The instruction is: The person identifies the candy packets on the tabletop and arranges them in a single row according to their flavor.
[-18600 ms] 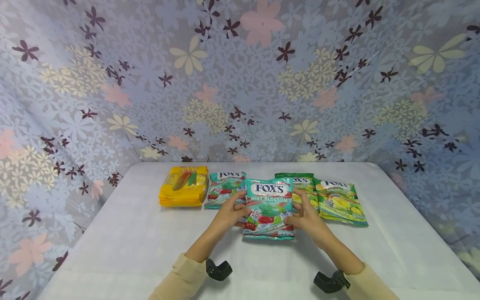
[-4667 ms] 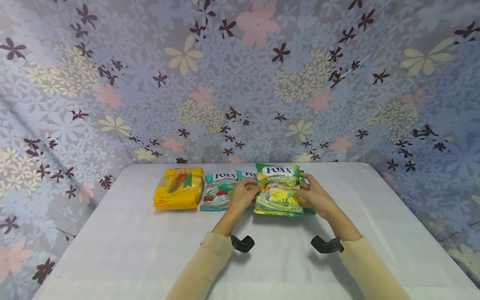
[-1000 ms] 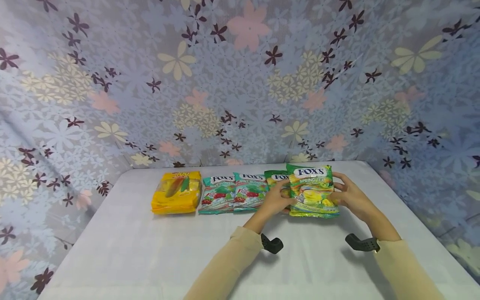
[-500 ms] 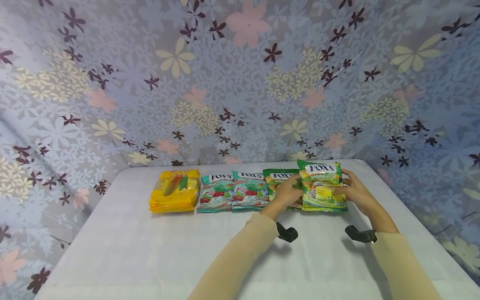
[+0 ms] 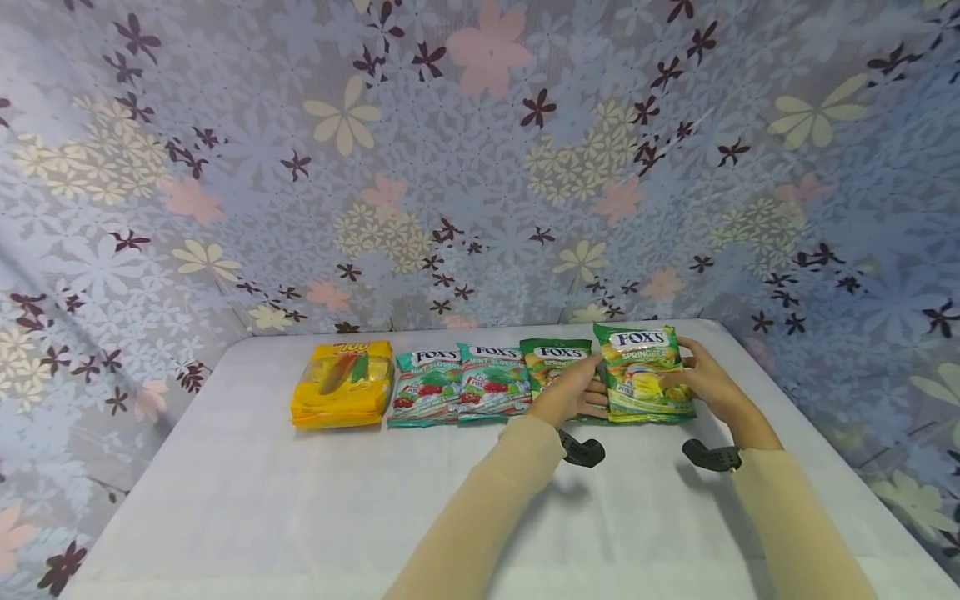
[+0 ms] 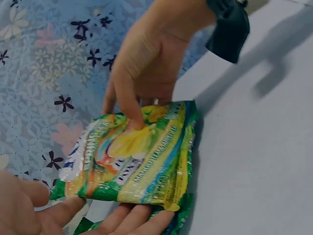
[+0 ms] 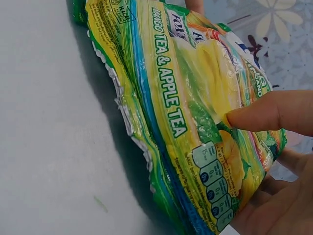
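Note:
At the right end of a row, a green and yellow bag of Fox's Spring Tea candy [image 5: 643,379] leans up in my right hand [image 5: 712,385]. In the right wrist view the thumb [image 7: 266,113] presses the bag's front while the other fingers go behind it. My left hand [image 5: 567,397] is at the bag's left edge, fingers extended against it in the left wrist view, with the thumb off the bag. Partly hidden behind that hand lies a second Spring Tea candy bag [image 5: 553,357].
Two teal Mint Blossom candy bags [image 5: 495,385] lie side by side left of the green ones. A yellow candy bag with a mango picture [image 5: 342,387] is at the row's left end. The white-covered table [image 5: 315,517] meets a floral cloth [image 5: 480,208] behind.
Over the last second the held Spring Tea bag moved right and came down beside the second green bag, uncovering more of it. My left hand loosened its grip on the left edge.

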Demonstrator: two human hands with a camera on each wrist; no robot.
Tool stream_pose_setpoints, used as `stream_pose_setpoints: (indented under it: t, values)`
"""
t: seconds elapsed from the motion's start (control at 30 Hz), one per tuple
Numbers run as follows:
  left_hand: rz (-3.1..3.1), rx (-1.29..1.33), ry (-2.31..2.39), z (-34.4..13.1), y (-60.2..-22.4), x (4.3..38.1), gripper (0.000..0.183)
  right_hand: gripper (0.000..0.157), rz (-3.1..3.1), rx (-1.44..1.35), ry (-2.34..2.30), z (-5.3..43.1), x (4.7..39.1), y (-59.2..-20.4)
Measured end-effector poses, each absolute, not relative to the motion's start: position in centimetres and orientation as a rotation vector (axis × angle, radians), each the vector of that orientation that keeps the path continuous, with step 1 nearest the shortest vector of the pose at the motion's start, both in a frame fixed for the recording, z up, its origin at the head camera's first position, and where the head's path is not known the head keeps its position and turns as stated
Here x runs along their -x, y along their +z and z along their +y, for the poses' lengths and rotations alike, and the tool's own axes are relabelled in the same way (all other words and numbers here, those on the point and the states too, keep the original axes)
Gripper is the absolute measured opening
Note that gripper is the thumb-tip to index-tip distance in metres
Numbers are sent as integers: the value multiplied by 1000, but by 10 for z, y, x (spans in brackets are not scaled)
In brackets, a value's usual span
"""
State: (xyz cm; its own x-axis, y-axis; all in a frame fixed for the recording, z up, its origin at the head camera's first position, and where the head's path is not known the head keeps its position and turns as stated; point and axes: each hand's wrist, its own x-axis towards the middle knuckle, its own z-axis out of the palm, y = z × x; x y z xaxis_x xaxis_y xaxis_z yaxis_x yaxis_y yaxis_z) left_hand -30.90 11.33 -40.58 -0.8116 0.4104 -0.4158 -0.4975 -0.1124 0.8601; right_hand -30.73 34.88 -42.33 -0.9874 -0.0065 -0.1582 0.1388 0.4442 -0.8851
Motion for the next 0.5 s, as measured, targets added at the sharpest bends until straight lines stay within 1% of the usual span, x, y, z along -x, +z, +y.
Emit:
stream_pose_setpoints:
  t: [0.17,0.33,0.5]
  values:
    - [1400,107,2012,111,-403,311,57,102,2476,-150,-1611,352,314,-430]
    - [1334,115,2049,112,-400,305,66,100,2476,-176,-1577,355,317,-433]
    - [1335,147,2096,116,-396,299,65,97,2502,-203,-1531,355,318,-433]
